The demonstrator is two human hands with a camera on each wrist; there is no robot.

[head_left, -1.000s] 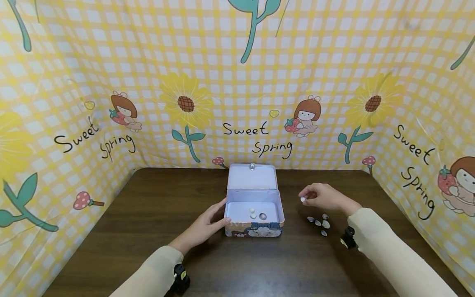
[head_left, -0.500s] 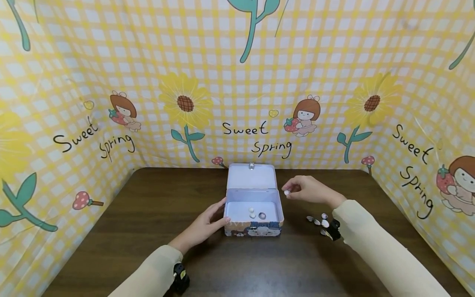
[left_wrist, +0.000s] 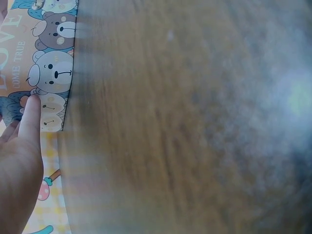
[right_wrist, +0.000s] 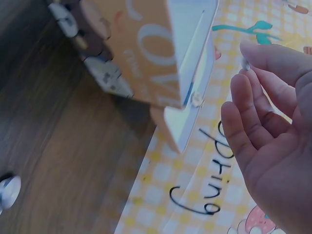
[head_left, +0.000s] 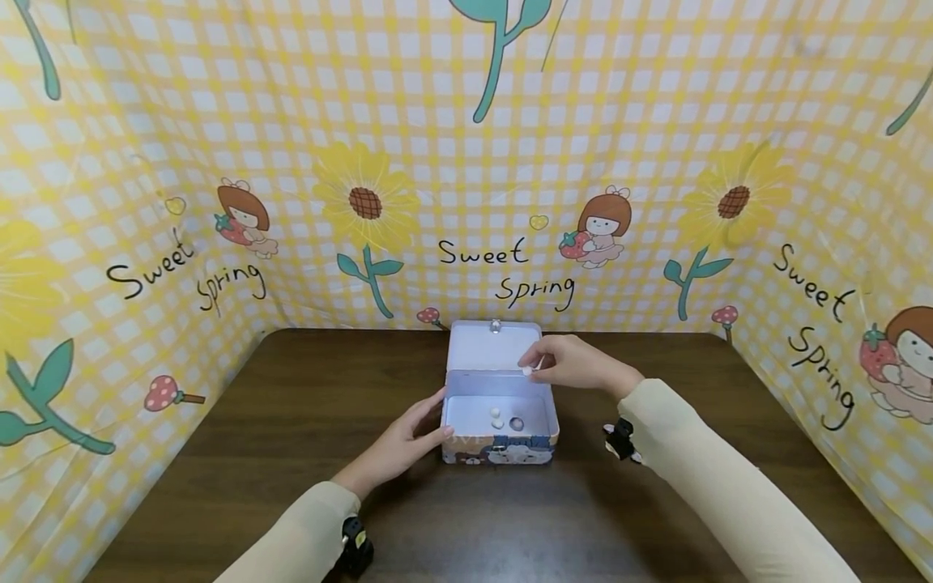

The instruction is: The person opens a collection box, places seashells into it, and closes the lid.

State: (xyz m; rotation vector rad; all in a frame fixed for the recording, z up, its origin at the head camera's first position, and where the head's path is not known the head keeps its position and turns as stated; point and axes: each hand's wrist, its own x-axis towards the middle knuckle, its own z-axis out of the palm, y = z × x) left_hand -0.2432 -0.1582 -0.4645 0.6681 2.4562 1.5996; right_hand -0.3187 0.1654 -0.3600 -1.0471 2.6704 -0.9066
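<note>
Bkgd: yellow-and-white checked cloth (head_left: 466, 154) is hung round three sides, w/ "Sweet Spring" & flowers printed on it. The lower half of the frame is taken up by a dark wood bench (head_left: 240, 453).

Chg in last sec: the R hand (head_left: 583, 364) has been brought leftward from above the loose pieces to the upper rear R of the tin box (head_left: 525, 457), nr frame ctr. A small white piece (head_left: 527, 370), prob. a shell, is pinched b/w thumb & fingertip, other fingers loosely bent (R wrist view). So the carry is judged to have reached the box; no release made yet.

L hand (head_left: 397, 445) hasn't been shifted: its fingers are kept fairly straight, rested on the box's L side, w/ thumb at the front L corner. Nothing is grasped there; box is prob. being steadied.

Containers: lid (head_left: 484, 344) is folded back toward the cloth, clasp (head_left: 496, 326) at its top edge. Three pieces are seen inside on the floor: two pale ones (head_left: 495, 413) & a darker one (head_left: 516, 423), count unchanged. More pieces (head_left: 607, 429) are left on the bench, R of ctr, partly hidden by the R wrist cam (head_left: 621, 439); exact no. can't be told.
</note>
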